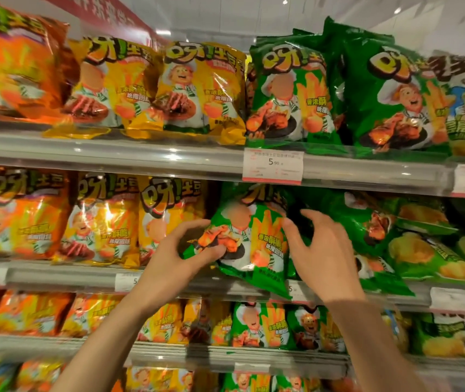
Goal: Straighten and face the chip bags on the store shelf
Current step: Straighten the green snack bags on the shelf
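Observation:
A green chip bag [251, 236] stands tilted on the middle shelf [64, 274], its lower corner hanging over the shelf rail. My left hand [186, 250] grips its left lower edge, thumb on the front and fingers curled around the side. My right hand [319, 247] is at the bag's right edge, thumb touching the front, fingers spread and loosely bent in the air behind it. More green bags [367, 222] lie slumped to the right. Yellow bags [169, 210] stand upright to the left.
The upper shelf [140, 157] carries orange, yellow and green bags [290, 91], with a price tag [272, 166] on its rail. Lower shelves hold further rows of bags [256, 326]. Flat green bags with potato pictures [434, 258] are piled at the far right.

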Demonstrator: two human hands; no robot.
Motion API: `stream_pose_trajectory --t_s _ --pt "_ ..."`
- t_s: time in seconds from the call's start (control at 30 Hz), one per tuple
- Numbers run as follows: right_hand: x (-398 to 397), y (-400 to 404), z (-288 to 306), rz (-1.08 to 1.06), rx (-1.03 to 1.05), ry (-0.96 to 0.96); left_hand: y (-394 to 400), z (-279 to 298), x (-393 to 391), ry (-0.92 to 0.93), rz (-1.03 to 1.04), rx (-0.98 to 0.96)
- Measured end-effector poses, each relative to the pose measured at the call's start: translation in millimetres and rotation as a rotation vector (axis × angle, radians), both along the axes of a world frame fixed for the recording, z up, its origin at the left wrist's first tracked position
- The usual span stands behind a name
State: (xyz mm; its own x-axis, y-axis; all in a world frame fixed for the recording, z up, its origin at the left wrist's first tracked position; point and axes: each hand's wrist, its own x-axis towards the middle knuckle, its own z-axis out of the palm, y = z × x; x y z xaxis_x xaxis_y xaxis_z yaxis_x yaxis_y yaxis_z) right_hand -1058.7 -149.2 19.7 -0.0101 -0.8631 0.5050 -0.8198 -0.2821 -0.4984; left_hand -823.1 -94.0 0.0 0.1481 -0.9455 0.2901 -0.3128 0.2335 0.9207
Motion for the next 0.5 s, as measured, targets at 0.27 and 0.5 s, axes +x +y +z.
stream_pose_trajectory --t_s 0.27,0.5 --pt "25 8 -7 0.179 0.309 -0.266 -1 10 9 -0.039 -0.087 0.194" --pt "25 15 -11 0.197 0.255 -0.368 -29 26 -11 -0.122 -0.02 0.224"
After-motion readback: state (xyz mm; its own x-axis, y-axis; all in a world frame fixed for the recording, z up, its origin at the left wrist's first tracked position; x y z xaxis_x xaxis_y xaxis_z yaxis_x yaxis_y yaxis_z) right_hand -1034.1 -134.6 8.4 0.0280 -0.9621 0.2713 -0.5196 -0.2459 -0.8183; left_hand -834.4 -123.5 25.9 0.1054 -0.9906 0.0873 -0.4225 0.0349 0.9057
